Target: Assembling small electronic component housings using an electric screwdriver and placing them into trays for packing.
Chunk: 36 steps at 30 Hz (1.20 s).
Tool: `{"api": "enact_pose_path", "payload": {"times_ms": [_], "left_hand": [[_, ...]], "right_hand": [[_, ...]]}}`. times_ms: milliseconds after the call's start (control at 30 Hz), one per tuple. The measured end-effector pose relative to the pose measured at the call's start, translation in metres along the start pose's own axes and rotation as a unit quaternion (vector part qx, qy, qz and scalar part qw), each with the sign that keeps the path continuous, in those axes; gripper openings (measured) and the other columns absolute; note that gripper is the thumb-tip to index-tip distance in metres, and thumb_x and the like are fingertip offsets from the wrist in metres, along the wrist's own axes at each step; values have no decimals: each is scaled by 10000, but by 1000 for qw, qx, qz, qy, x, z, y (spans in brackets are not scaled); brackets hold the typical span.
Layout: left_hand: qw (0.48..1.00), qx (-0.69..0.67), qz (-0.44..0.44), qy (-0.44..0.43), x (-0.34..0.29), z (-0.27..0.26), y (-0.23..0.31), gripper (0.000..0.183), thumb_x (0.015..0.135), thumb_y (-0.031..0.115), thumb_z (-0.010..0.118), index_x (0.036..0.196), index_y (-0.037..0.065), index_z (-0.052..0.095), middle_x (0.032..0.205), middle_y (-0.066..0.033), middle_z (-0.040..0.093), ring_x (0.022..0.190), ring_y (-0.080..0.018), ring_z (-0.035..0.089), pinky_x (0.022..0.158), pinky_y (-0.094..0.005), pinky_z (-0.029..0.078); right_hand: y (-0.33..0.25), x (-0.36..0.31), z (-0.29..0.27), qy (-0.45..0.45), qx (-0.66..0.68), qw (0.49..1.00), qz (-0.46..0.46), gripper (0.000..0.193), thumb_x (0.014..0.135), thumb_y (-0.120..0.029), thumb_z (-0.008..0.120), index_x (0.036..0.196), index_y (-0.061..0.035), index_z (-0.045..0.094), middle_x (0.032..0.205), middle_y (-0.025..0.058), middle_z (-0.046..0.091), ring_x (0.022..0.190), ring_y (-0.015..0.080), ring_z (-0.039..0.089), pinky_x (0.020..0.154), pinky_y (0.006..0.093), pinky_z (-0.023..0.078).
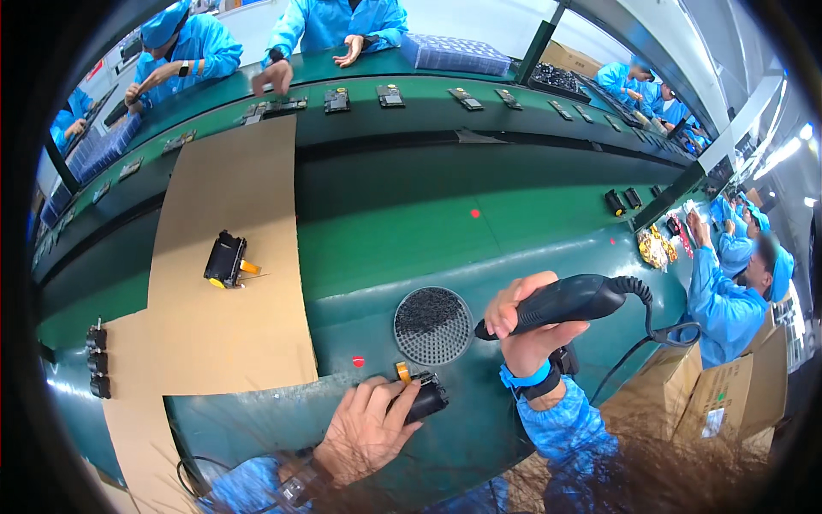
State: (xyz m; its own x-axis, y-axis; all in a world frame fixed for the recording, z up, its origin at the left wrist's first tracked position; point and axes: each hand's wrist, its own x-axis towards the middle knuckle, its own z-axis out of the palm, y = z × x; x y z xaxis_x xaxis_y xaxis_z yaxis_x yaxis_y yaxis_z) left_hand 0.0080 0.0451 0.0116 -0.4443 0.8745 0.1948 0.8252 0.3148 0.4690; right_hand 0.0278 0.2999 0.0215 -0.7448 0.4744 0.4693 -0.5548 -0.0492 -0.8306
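Observation:
My left hand (370, 428) grips a small black plastic module (425, 397) with an orange ribbon cable (402, 371), close to the near edge of the bench. My right hand (535, 330) is wrapped round a black corded electric screwdriver (567, 301), held tilted with its narrow end pointing left. That end is beside the right rim of a round grey grid-patterned dish (434, 352). Small dark pieces, probably screws, fill the dish's far part. A coiled cord (638, 289) runs from the screwdriver's rear to the right.
Cardboard (244, 334) covers the left bench, with another black module (226, 259) on it. Black parts (98, 360) line the left side. Circuit boards (390, 96) lie along the far conveyor. Co-workers in blue sit beyond it and at the right. Cardboard boxes (715, 398) stand lower right.

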Motion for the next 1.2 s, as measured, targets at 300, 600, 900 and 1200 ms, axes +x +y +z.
{"api": "enact_pose_path", "payload": {"times_ms": [300,600,900,1200], "left_hand": [[1000,-22,3,0,0,1,-4,630,795,252,815,1328,20,575,1234,-122,549,1153,-299,536,939,-435,491],[999,-21,-10,22,-2,1,-5,584,810,290,803,1309,61,604,1204,-97,541,1137,-277,541,959,-424,492],[999,-28,-21,21,-2,0,-4,599,795,296,812,1309,66,608,1187,-82,543,1135,-270,543,963,-420,494],[999,-25,-25,32,0,-2,-4,585,790,316,815,1275,55,619,1207,-80,554,1129,-277,544,943,-427,500]], "right_hand": [[7,2,-4,18,4,1000,19,859,797,-925,323,965,-94,463,611,2,467,472,124,460,439,290,395],[10,-2,-5,-16,5,1000,16,864,771,-938,336,942,-99,456,603,2,456,471,126,457,443,287,398],[8,1,-3,5,6,1000,18,869,772,-937,335,944,-94,461,601,9,467,467,126,457,446,289,400],[4,-1,-1,1,4,1000,19,864,764,-933,367,929,-89,462,594,11,473,456,128,452,434,289,391]]}}
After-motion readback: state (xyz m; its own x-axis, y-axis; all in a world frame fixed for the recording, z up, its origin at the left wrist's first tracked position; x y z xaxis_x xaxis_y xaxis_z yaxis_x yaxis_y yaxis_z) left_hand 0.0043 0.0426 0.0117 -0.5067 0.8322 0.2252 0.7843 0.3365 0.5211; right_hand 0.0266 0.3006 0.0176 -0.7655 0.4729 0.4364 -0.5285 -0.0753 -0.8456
